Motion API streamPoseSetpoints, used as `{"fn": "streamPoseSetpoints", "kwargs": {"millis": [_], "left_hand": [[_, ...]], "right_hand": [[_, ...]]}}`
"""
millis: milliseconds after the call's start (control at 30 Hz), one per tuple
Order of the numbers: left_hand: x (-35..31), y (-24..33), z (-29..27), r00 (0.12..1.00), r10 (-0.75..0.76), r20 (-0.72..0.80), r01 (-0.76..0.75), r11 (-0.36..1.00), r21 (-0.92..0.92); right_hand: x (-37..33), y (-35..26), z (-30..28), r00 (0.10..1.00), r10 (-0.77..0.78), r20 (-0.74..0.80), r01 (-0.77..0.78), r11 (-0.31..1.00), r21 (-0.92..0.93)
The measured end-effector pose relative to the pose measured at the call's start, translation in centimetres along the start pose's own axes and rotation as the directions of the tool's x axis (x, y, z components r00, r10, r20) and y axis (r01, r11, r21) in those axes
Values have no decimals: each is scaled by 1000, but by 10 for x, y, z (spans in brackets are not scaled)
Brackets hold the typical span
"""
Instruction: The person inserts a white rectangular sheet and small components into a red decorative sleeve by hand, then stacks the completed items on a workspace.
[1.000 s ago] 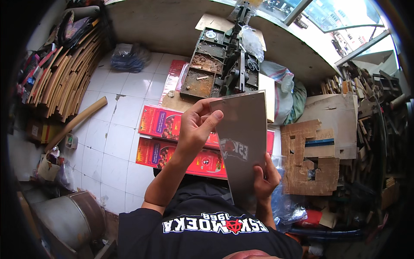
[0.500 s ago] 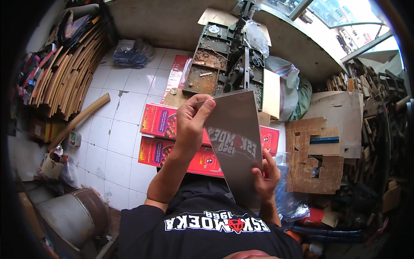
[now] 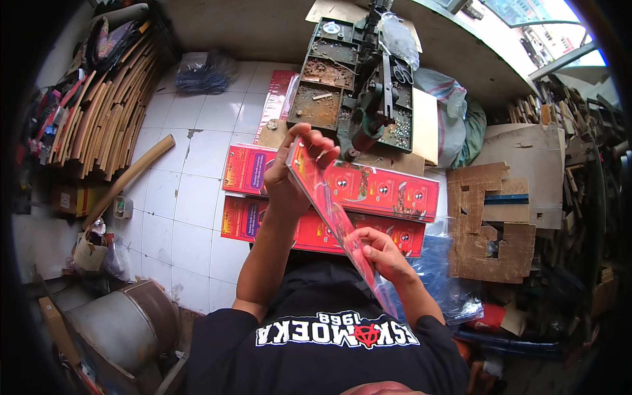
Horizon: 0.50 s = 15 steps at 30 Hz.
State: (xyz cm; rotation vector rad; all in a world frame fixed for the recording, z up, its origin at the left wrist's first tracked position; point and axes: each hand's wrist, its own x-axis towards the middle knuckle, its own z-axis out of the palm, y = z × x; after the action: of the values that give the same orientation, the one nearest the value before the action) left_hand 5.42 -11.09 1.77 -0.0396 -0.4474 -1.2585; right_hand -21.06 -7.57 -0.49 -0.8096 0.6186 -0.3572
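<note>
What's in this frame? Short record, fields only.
setting: tiled floor, cluttered workshop
left hand: grips the upper end of a long red printed card in a clear sleeve
right hand: fingers pinch the sleeve's lower part
card pose: held up edge-on, slanting from upper left to lower right
below: two stacks of red printed cards on the floor
ahead: rusty green metal machine
left side: curved wooden strips
right side: cut cardboard

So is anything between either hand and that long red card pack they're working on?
Nothing visible. The left hand already grips the top end of the long red pack, and the right hand pinches its lower part. Both touch it directly, above the red packs on the floor.
</note>
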Motion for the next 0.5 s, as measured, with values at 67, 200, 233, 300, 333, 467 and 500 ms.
{"fn": "streamPoseSetpoints", "kwargs": {"millis": [67, 200, 233, 300, 333, 467, 500], "left_hand": [[-5, 8, 0, 991, 8, -131, 24, 971, 236], [-22, 25, 20, 949, -31, -312, 118, 957, 266], [-26, 31, 20, 947, -19, -319, 104, 963, 250], [-34, 39, 23, 972, -20, -235, 97, 942, 320], [-36, 43, 24, 981, -20, -193, 89, 931, 355], [-40, 48, 24, 966, 31, -257, 129, 803, 582], [-40, 49, 24, 963, 43, -265, 128, 793, 595]], "right_hand": [[-3, -20, 17, 980, -146, -133, 133, 986, -101], [-19, -40, -3, 815, -482, -322, 232, 780, -581], [-18, -38, -11, 744, -620, -248, 289, 635, -717], [-21, -40, -11, 676, -694, -248, 264, 542, -798], [-21, -40, -9, 663, -698, -269, 269, 558, -785], [-19, -41, 11, 624, -717, -311, 255, 563, -786], [-19, -41, 12, 616, -725, -309, 246, 549, -799]]}}
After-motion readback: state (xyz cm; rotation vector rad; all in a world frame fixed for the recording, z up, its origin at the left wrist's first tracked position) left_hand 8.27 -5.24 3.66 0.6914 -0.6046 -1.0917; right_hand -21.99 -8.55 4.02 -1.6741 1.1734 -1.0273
